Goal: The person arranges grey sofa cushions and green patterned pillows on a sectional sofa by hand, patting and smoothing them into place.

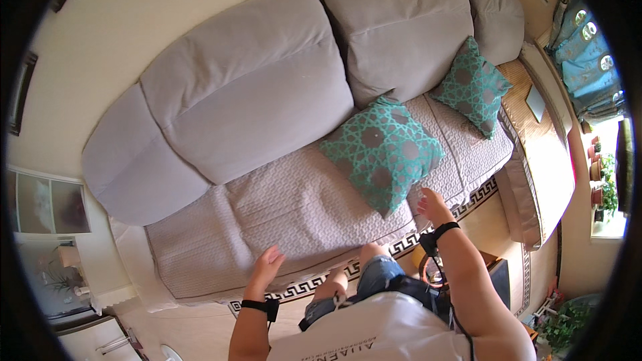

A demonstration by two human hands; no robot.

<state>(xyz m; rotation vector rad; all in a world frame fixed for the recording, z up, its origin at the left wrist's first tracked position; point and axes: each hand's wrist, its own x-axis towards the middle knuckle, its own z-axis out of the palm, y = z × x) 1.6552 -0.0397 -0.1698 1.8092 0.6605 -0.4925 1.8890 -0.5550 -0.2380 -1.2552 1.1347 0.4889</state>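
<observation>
My left hand [269, 262] is over the front edge of the sofa seat [306, 200], with nothing in it and the thumb apart from the fingers. Further right, my right hand [432, 206] hovers by the lower corner of a teal and grey patterned throw pillow [383, 150]. It holds nothing, its fingers loosely bent, and a small gap shows between it and the pillow. That pillow lies flat on the quilted seat cover. A matching throw pillow [471, 85] leans against the backrest at the sofa's right end. Both wrists wear black straps.
Large grey back cushions [266, 80] line the wall side. The right armrest [544, 160] bears a woven mat and a flat grey object [535, 103]. A dark-sided table [494, 281] stands beside my right leg. Potted plants [597, 180] line the windowsill near a blue curtain [587, 70].
</observation>
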